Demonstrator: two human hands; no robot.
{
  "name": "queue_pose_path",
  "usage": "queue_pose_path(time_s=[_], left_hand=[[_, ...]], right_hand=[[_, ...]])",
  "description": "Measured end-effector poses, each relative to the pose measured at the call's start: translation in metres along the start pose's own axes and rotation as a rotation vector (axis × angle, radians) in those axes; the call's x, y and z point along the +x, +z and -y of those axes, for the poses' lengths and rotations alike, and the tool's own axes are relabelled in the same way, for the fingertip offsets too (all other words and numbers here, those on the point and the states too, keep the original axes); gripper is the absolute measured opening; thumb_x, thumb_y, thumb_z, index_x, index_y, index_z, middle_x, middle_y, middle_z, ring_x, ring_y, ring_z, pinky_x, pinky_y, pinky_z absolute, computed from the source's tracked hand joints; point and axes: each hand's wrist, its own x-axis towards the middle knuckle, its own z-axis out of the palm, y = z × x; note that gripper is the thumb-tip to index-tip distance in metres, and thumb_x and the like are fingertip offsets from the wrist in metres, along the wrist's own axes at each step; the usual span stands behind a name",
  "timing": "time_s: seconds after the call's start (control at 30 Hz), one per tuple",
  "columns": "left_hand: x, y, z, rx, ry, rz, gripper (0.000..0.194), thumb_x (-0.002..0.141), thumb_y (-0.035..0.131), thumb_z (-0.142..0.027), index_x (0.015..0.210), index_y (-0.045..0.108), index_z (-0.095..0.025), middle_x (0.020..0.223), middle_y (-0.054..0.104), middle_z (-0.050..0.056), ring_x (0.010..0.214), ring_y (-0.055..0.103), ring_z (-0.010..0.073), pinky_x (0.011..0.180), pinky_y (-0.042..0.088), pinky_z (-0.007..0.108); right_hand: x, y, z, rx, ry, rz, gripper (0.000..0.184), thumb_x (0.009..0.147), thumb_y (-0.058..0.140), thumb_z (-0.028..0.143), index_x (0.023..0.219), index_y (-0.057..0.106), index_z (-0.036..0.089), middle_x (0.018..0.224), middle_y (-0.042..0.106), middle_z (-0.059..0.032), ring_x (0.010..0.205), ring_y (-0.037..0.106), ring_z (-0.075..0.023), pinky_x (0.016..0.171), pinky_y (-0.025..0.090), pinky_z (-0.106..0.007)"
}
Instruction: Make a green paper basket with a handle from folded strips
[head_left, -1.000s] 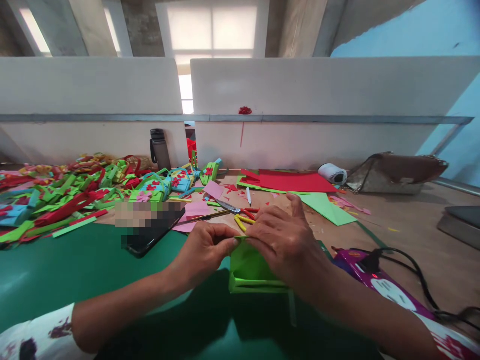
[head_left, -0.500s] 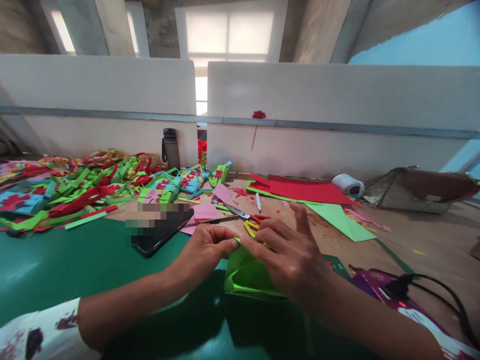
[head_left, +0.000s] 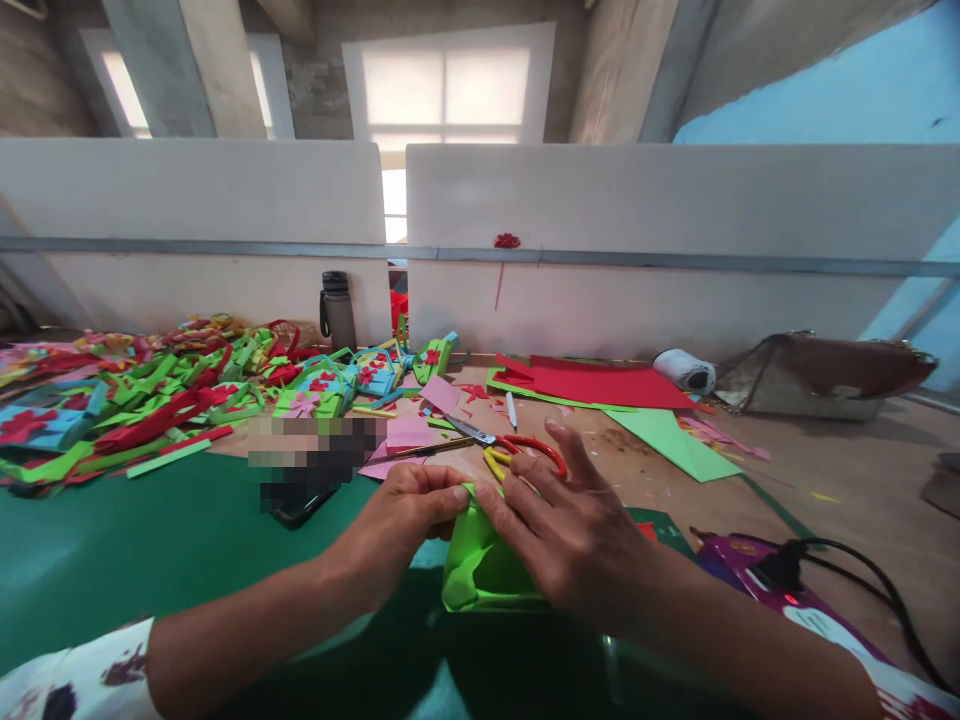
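A folded bright-green paper bag (head_left: 491, 585) stands over the green table surface in front of me, its hollow side facing me. My left hand (head_left: 412, 505) is closed, with thumb and forefinger pinching the bag's top left corner. Against that same top edge press the fingers of my right hand (head_left: 574, 530); one of its fingers sticks up, and its thumb is hidden. Just beyond the hands lie scissors with red handles (head_left: 551, 455) and a yellow-handled tool (head_left: 493, 463), partly covered by my right fingers.
Left, a heap of coloured paper bags and strips (head_left: 187, 390) lies near a dark bottle (head_left: 339, 312). A phone (head_left: 300, 505) is beside pink paper (head_left: 409, 432). Red sheets (head_left: 600, 382), a thread spool (head_left: 684, 370) and a handbag (head_left: 817, 375) sit behind; a purple power strip (head_left: 757, 575) is right.
My view has tilted up slightly and turned right. Both hands stay on the bag's top edge; the right fingers have shifted slightly, and more of the red scissor handles shows.
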Motion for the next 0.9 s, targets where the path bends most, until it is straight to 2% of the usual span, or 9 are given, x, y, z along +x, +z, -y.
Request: queue_pose_path(time_s=[0.13, 0.3, 0.43, 0.53, 0.67, 0.77, 0.9], left_hand=[[-0.002, 0.003, 0.000, -0.003, 0.016, 0.009, 0.022, 0.069, 0.073, -0.033, 0.074, 0.068, -0.013, 0.064, 0.063, 0.003, 0.060, 0.054, 0.0122, 0.063, 0.041, 0.023], [-0.004, 0.009, 0.004, -0.007, 0.035, -0.027, 0.026, 0.070, 0.071, -0.038, 0.076, 0.067, -0.013, 0.065, 0.060, 0.002, 0.061, 0.051, 0.0121, 0.061, 0.039, 0.022], [-0.002, 0.009, 0.006, 0.035, 0.051, -0.067, 0.029, 0.072, 0.070, -0.041, 0.067, 0.061, -0.013, 0.059, 0.051, -0.002, 0.056, 0.043, 0.0096, 0.057, 0.035, 0.021], [0.000, 0.007, 0.003, 0.096, 0.126, -0.149, 0.032, 0.072, 0.070, -0.041, 0.064, 0.059, -0.013, 0.058, 0.049, -0.003, 0.053, 0.039, 0.0081, 0.052, 0.032, 0.020], [-0.001, 0.004, -0.003, 0.183, 0.228, -0.209, 0.031, 0.075, 0.066, -0.043, 0.067, 0.059, -0.014, 0.059, 0.052, -0.003, 0.054, 0.040, 0.0089, 0.053, 0.032, 0.020], [-0.003, 0.003, -0.006, 0.243, 0.263, -0.211, 0.030, 0.077, 0.065, -0.042, 0.067, 0.060, -0.014, 0.057, 0.050, -0.004, 0.052, 0.038, 0.0084, 0.050, 0.030, 0.020], [-0.004, 0.000, -0.003, 0.271, 0.283, -0.209, 0.029, 0.080, 0.062, -0.041, 0.070, 0.061, -0.014, 0.059, 0.050, -0.004, 0.053, 0.038, 0.0078, 0.050, 0.031, 0.019]], right_hand=[[-0.002, 0.002, 0.001, -0.051, -0.024, 0.022, 0.030, 0.084, 0.041, 0.005, 0.099, 0.067, 0.009, 0.071, 0.067, -0.0079, 0.081, 0.062, -0.0253, 0.103, 0.022, -0.059], [-0.001, -0.001, 0.005, -0.154, -0.063, 0.049, 0.029, 0.085, 0.042, 0.006, 0.095, 0.069, 0.009, 0.077, 0.070, -0.0113, 0.084, 0.063, -0.0283, 0.100, 0.027, -0.059], [0.000, 0.001, 0.010, -0.197, -0.067, -0.005, 0.027, 0.084, 0.044, 0.007, 0.096, 0.069, 0.009, 0.077, 0.070, -0.0101, 0.084, 0.063, -0.0275, 0.100, 0.028, -0.056], [0.001, 0.003, 0.009, -0.138, 0.065, -0.065, 0.029, 0.086, 0.041, 0.006, 0.098, 0.067, 0.008, 0.078, 0.070, -0.0104, 0.083, 0.062, -0.0259, 0.100, 0.026, -0.056], [0.003, -0.002, 0.001, 0.000, 0.268, -0.060, 0.031, 0.088, 0.037, 0.004, 0.088, 0.067, 0.010, 0.076, 0.068, -0.0085, 0.080, 0.061, -0.0221, 0.099, 0.025, -0.055], [0.004, -0.006, -0.003, 0.081, 0.308, -0.076, 0.027, 0.087, 0.041, 0.005, 0.085, 0.067, 0.011, 0.074, 0.066, -0.0068, 0.079, 0.059, -0.0208, 0.096, 0.027, -0.054], [0.003, -0.007, -0.004, 0.100, 0.302, -0.076, 0.026, 0.085, 0.042, 0.005, 0.079, 0.066, 0.012, 0.063, 0.059, -0.0028, 0.065, 0.053, -0.0163, 0.093, 0.032, -0.050]])
